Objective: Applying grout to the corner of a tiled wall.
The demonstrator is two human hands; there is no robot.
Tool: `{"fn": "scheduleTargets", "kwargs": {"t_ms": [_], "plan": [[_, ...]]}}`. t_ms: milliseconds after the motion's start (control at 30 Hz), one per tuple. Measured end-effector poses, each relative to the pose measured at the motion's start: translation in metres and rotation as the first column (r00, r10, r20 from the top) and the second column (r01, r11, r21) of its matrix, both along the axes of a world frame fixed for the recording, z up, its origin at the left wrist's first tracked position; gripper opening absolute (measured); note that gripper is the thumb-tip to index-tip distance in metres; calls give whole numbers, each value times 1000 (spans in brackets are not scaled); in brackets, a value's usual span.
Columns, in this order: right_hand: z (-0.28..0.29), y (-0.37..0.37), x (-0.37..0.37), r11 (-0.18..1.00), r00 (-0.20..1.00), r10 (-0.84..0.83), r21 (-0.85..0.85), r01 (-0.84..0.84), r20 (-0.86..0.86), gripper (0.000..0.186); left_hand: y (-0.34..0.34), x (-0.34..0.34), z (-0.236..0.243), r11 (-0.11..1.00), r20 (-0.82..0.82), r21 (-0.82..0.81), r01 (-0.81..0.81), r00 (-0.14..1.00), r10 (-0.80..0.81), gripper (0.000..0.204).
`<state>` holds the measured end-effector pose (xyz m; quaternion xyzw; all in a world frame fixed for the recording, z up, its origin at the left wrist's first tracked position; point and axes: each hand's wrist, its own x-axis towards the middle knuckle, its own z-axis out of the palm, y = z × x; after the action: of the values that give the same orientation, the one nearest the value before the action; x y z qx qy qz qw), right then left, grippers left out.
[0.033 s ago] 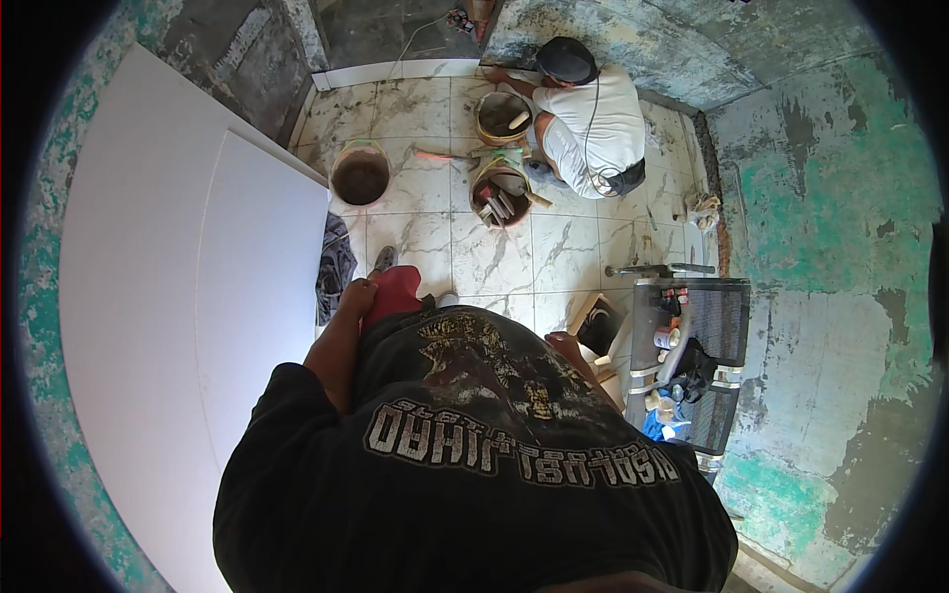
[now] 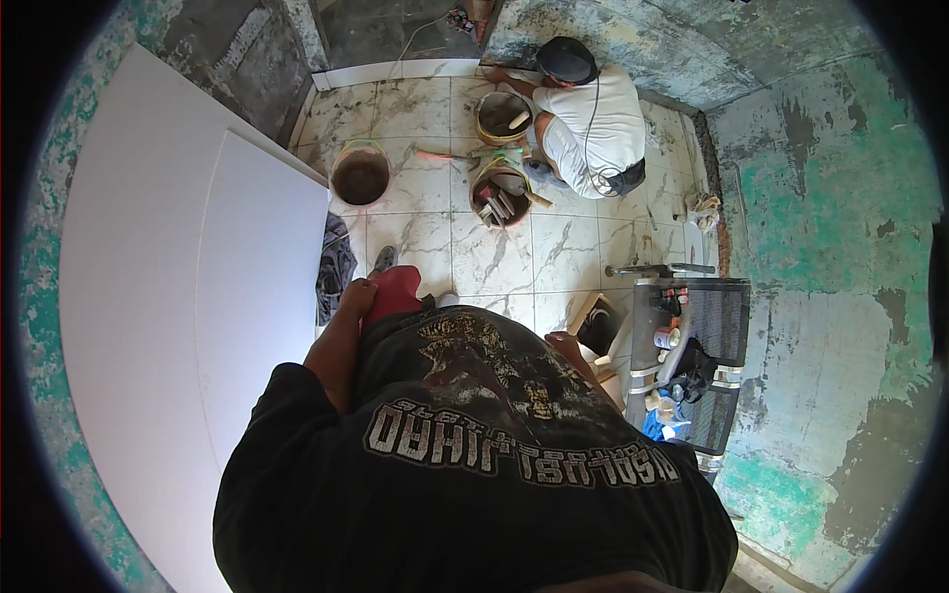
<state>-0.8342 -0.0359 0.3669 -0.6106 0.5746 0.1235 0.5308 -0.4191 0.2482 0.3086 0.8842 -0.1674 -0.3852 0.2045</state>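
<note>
My left hand (image 2: pixel 363 295) is low at my left side, fingers curled on the edge of my red shorts (image 2: pixel 393 289). My right hand (image 2: pixel 561 346) hangs at my right side, partly hidden by my black printed shirt (image 2: pixel 474 514); what its fingers do is unclear. Below me my feet stand on white veined tiles (image 2: pixel 490 257). Just right of my right hand lies an open wooden box (image 2: pixel 599 326) with dark contents. A dark cloth (image 2: pixel 336 262) lies left of my left hand, beside a large white panel (image 2: pixel 148 296).
Ahead, a person in white (image 2: pixel 593 119) crouches at the wall beside a bucket (image 2: pixel 499 114). Nearby are a bucket of tools (image 2: pixel 501 198), a brown bucket (image 2: pixel 361 178) and scattered tools. A metal bench (image 2: pixel 717 326) with cans and bags stands along the patchy right wall (image 2: pixel 811 237).
</note>
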Motion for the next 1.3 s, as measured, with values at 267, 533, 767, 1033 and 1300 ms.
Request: {"fn": "scheduleTargets", "kwargs": {"t_ms": [267, 533, 767, 1033, 1300], "plan": [[-8, 0, -1, 999, 999, 32, -17, -32, -5, 40, -1, -1, -1, 1000, 0, -4, -3, 1000, 3, 40], [7, 5, 7, 1000, 998, -28, 5, 28, -54, 41, -5, -2, 3, 1000, 10, 12, -9, 1000, 9, 40], [9, 4, 9, 1000, 998, -17, -10, 16, -62, 41, -5, -1, 1, 1000, 25, 15, 1, 1000, -1, 40], [-6, 5, 5, 999, 998, -45, -20, 44, -39, 41, -4, 1, 2, 1000, 4, 20, 5, 1000, -5, 40], [-4, 4, 5, 999, 998, -30, -23, 28, -50, 42, -3, 0, -1, 1000, 9, 4, 7, 1000, -7, 41]]}}
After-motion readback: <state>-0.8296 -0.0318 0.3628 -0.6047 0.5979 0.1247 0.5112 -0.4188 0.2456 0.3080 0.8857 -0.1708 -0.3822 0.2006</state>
